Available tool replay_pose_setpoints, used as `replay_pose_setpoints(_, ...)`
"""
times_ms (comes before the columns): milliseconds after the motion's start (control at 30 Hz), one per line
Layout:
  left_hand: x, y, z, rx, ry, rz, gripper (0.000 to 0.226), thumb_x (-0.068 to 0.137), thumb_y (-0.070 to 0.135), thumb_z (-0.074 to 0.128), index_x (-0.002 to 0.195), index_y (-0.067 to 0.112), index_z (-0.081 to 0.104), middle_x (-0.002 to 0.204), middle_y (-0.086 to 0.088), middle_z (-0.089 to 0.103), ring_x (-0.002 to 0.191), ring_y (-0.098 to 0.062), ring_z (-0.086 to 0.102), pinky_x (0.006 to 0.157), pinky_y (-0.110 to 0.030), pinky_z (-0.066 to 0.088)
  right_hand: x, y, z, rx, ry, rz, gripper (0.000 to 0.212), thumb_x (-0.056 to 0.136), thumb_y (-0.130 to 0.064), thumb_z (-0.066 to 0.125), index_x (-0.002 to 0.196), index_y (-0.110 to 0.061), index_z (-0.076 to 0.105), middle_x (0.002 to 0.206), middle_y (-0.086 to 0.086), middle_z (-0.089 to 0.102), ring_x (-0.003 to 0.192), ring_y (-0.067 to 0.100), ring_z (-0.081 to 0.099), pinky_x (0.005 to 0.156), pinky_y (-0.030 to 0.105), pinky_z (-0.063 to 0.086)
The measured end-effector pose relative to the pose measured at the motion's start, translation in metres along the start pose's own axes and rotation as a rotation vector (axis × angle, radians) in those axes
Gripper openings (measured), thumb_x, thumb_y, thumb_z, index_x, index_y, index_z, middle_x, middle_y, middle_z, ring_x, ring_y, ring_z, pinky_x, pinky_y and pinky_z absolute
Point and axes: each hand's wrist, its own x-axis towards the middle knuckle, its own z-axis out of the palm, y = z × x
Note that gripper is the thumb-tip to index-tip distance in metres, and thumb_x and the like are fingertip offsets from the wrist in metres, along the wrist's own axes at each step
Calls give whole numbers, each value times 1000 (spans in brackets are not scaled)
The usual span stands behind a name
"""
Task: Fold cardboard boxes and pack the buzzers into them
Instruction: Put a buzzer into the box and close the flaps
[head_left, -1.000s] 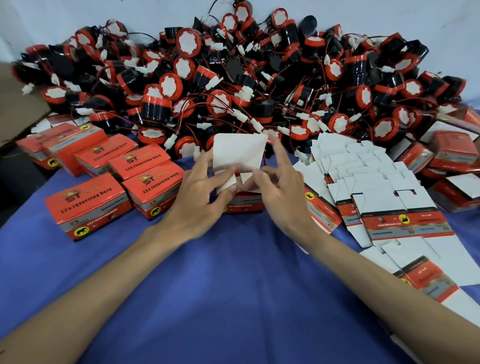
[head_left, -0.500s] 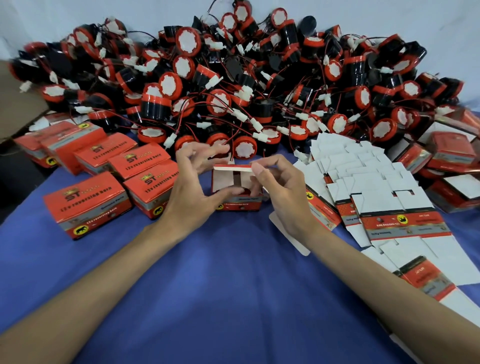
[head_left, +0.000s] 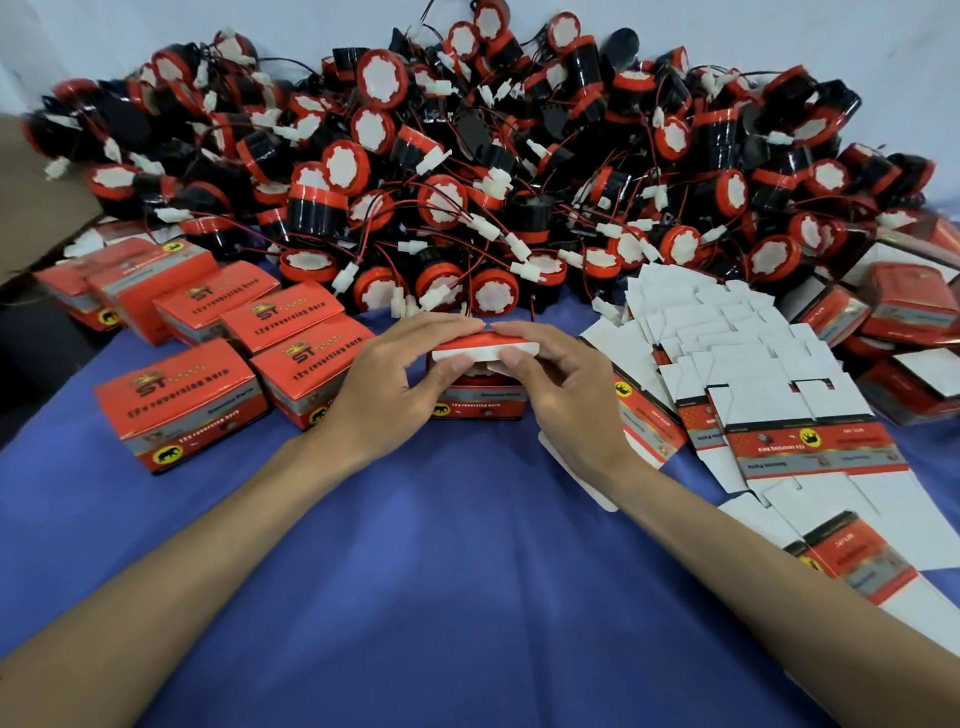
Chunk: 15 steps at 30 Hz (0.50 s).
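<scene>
A box (head_left: 480, 410) is held at the middle of the cloth (head_left: 467, 571), its lid nearly closed. It is gripped from either side by the left hand (head_left: 387, 395) and the right hand (head_left: 566, 400). The fingers are curled over the top and the thumbs pinched against the white flap edge. Closed boxes (head_left: 208, 332) are ranged on the left and flat blanks (head_left: 753, 374) on the right. Buzzers (head_left: 467, 182) are heaped at the far side.

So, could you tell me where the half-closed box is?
Head view, centre: the box sits between the left hand and right hand, just in front of the buzzer pile.
</scene>
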Motion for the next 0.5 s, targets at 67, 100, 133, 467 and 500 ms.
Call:
replay_pose_setpoints(67,0,-1,-1,58,-3,37,34,93,18,58,125,7,62,125,1,60,122,-13,54,104,-26,41,-1,1,2,-185,61,-105,22,89,-13,67,111,-13,71,98,-9,67,91,7,62,80,14,47)
replay_pose_setpoints(100,1,-1,-2,81,-4,53,34,93,15,59,125,5,62,125,-1,61,121,-15,55,104,-28,43,0,1,3,-265,98,-166,23,87,-14,69,110,-12,72,93,-7,63,86,5,57,78,11,44)
replay_pose_setpoints(133,1,-1,-2,98,-3,65,33,92,12,60,125,4,62,125,-3,61,121,-17,56,103,-30,44,1,3,3,-324,136,-215,23,85,-13,71,108,-11,72,89,-5,57,82,3,50,76,8,41)
replay_pose_setpoints(467,-2,-5,-2,212,11,182,32,86,9,64,116,0,67,122,1,59,117,-11,54,106,-19,38,0,11,2,-415,73,-376,25,83,-7,70,108,-3,73,80,2,44,71,9,41,59,17,41)
replay_pose_setpoints(500,-2,-6,-2,219,7,185,33,86,10,65,117,0,66,122,0,60,116,-13,55,106,-19,38,0,11,2,-412,64,-375,24,84,-7,69,108,-3,72,79,3,45,71,9,41,59,16,40)
